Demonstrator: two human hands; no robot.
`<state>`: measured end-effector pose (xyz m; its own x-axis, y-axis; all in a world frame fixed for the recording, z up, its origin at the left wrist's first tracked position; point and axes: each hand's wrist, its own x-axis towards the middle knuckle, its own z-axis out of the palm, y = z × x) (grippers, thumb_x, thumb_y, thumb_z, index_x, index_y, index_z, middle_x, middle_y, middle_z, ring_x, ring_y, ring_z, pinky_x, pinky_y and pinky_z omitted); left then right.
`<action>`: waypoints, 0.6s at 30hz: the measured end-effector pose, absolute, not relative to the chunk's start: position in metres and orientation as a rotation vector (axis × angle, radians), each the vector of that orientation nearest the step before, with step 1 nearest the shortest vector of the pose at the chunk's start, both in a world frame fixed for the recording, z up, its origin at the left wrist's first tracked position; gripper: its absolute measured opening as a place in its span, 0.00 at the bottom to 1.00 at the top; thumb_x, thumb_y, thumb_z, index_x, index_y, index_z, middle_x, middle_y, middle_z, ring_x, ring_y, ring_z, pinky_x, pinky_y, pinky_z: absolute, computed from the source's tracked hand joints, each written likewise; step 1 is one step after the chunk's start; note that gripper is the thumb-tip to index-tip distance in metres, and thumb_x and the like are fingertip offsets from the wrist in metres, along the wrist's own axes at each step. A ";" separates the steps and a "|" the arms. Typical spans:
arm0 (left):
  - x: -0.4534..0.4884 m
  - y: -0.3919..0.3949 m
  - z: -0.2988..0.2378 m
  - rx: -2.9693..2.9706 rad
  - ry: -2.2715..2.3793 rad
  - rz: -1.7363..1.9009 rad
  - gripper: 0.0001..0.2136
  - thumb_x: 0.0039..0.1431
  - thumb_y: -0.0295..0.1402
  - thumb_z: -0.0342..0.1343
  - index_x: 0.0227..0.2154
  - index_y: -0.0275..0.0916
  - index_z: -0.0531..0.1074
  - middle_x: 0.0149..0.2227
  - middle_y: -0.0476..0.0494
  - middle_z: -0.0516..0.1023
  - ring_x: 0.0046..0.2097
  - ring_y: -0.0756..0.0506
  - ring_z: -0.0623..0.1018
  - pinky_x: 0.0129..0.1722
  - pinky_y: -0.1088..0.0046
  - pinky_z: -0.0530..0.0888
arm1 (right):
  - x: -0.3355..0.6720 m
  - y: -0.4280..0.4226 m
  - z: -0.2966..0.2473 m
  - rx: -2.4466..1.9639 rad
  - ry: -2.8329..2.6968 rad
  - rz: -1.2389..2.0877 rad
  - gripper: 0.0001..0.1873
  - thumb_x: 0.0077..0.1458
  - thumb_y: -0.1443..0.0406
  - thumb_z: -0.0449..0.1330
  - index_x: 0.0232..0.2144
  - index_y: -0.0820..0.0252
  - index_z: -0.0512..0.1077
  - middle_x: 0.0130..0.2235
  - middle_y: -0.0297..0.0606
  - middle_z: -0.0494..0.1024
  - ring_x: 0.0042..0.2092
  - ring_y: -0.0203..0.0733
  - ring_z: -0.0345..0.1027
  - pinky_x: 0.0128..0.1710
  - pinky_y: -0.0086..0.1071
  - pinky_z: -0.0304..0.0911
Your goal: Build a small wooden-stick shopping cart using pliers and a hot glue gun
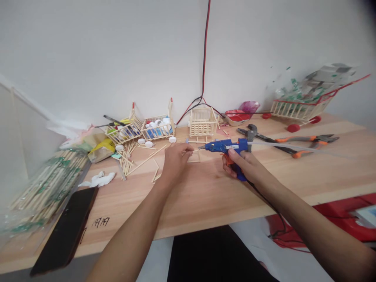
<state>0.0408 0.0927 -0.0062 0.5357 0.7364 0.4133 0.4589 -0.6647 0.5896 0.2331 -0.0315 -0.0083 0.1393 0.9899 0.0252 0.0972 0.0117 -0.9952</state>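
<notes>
My right hand (239, 161) is wrapped round a blue hot glue gun (225, 145), fingers at its orange trigger. The gun's nozzle points left, close to the fingertips of my left hand (178, 154). A clear glue stick (282, 145) runs out of the back of the gun. My left hand is closed in a pinch at a small rectangular frame of thin wooden sticks (194, 158) low over the table; the fingers partly hide it. Just behind stands a small wooden-stick basket (202, 122) with slatted sides.
Two small stick carts (158, 127) (125, 133) and loose sticks (126, 160) lie left. Bagged sticks (53, 184) and a black phone (66, 231) are at far left. Pliers (311, 141), a red bowl (236, 116) and a larger cart (299, 109) stand right.
</notes>
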 end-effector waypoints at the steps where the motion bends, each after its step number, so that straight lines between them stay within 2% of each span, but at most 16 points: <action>1: 0.041 0.093 -0.007 2.362 0.971 0.918 0.07 0.54 0.26 0.55 0.31 0.41 0.77 0.36 0.48 0.81 0.41 0.45 0.76 0.44 0.69 0.69 | 0.231 -0.031 -0.004 -1.321 -1.177 1.065 0.27 0.55 0.43 0.52 0.24 0.61 0.65 0.19 0.33 0.67 0.19 0.31 0.55 0.19 0.28 0.49; 8: 0.041 0.094 -0.007 2.367 0.992 0.908 0.06 0.54 0.27 0.55 0.30 0.41 0.77 0.36 0.47 0.81 0.41 0.45 0.77 0.44 0.68 0.69 | 0.232 -0.027 0.030 -1.147 -0.975 1.223 0.25 0.55 0.44 0.54 0.30 0.60 0.66 0.22 0.32 0.67 0.19 0.30 0.53 0.18 0.26 0.46; 11: 0.041 0.094 -0.007 2.352 1.014 0.906 0.06 0.54 0.27 0.55 0.31 0.41 0.77 0.35 0.47 0.81 0.41 0.45 0.77 0.45 0.68 0.69 | 0.243 -0.031 0.038 -1.088 -0.991 1.216 0.23 0.56 0.44 0.53 0.32 0.59 0.66 0.24 0.32 0.66 0.21 0.30 0.54 0.19 0.26 0.48; 14: 0.040 0.095 -0.006 2.346 1.022 0.910 0.07 0.54 0.27 0.55 0.31 0.41 0.77 0.36 0.47 0.81 0.42 0.45 0.77 0.45 0.68 0.69 | 0.258 -0.039 0.035 -1.236 -1.177 1.049 0.21 0.58 0.46 0.53 0.35 0.58 0.67 0.31 0.36 0.70 0.27 0.33 0.61 0.24 0.28 0.55; 18: 0.040 0.095 -0.005 2.349 0.996 0.917 0.06 0.54 0.27 0.55 0.30 0.41 0.77 0.36 0.47 0.81 0.41 0.45 0.77 0.45 0.68 0.69 | 0.278 -0.054 0.027 -1.610 -1.542 0.528 0.17 0.59 0.52 0.54 0.42 0.56 0.68 0.40 0.42 0.73 0.37 0.44 0.67 0.35 0.34 0.62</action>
<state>0.0400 0.0946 -0.0053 0.5241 0.7485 0.4062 0.4662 -0.6514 0.5986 0.2780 -0.0536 0.0266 0.1599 0.9582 0.2371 0.6120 0.0923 -0.7855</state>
